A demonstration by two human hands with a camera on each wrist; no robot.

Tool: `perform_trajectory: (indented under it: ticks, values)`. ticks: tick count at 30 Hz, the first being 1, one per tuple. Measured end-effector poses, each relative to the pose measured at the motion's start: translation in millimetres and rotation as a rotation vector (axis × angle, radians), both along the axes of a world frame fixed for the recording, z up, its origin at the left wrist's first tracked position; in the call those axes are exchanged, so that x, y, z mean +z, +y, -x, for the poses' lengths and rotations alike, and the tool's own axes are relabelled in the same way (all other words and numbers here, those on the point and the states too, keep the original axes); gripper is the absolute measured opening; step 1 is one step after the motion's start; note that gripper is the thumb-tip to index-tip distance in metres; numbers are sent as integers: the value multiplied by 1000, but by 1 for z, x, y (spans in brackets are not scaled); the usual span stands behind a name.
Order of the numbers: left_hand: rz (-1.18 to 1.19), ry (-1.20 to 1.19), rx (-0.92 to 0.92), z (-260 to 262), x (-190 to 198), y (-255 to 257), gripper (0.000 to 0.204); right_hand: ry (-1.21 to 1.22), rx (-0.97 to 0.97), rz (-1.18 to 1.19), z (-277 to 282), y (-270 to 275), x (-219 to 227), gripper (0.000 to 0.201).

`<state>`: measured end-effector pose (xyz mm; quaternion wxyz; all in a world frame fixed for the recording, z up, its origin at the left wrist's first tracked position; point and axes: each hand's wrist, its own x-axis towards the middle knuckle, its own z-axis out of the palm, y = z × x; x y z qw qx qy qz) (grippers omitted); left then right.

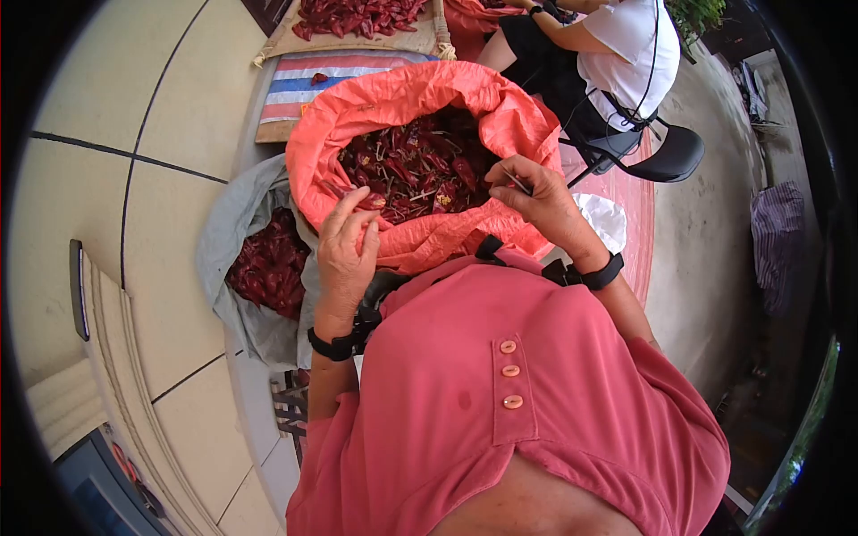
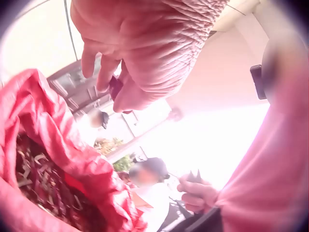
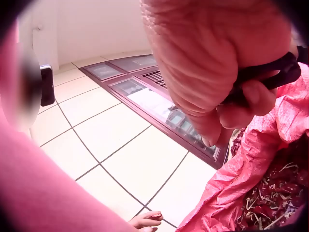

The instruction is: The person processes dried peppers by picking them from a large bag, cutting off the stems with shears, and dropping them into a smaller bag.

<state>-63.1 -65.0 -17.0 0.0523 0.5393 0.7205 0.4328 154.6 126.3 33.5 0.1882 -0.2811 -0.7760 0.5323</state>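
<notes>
My left hand (image 1: 344,259) (image 2: 140,48) pinches a dried red chili (image 1: 372,201) (image 2: 116,88) between thumb and fingers, above the near left rim of a red woven sack (image 1: 411,89) (image 2: 82,169) (image 3: 231,183). Opposite it, over the sack's near right rim, my right hand (image 1: 550,210) (image 3: 212,63) grips dark scissors (image 1: 518,182) (image 3: 270,72), its fingers curled round the handles. The scissors are apart from the chili. Inside the sack lie many red chilies (image 1: 416,165) with pale stems.
Left of the red sack stands a grey sack (image 1: 228,214) holding more chilies (image 1: 271,272). A striped sheet (image 1: 299,85) and a tray of chilies (image 1: 357,20) lie beyond. Another person (image 1: 626,67) sits at the upper right on a black chair (image 1: 672,158).
</notes>
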Motion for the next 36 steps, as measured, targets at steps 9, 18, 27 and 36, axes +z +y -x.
perform_trajectory:
  ticks: [9, 18, 27, 36]
  values:
    - [-161, -339, 45, 12, 31, -40, 8, -95, 13, 221, 4, -5, 7, 9]
    - [-444, -540, -185, -17, 59, 10, 24, 160, 326, -82, 43, -19, 62, 12]
    - [-375, -256, -282, -25, 63, 16, 28, 276, 303, 306, 52, -30, 57, 23]
    - [-326, -251, -140, -41, 63, 21, 23, 257, 273, 395, 53, -24, 58, 22]
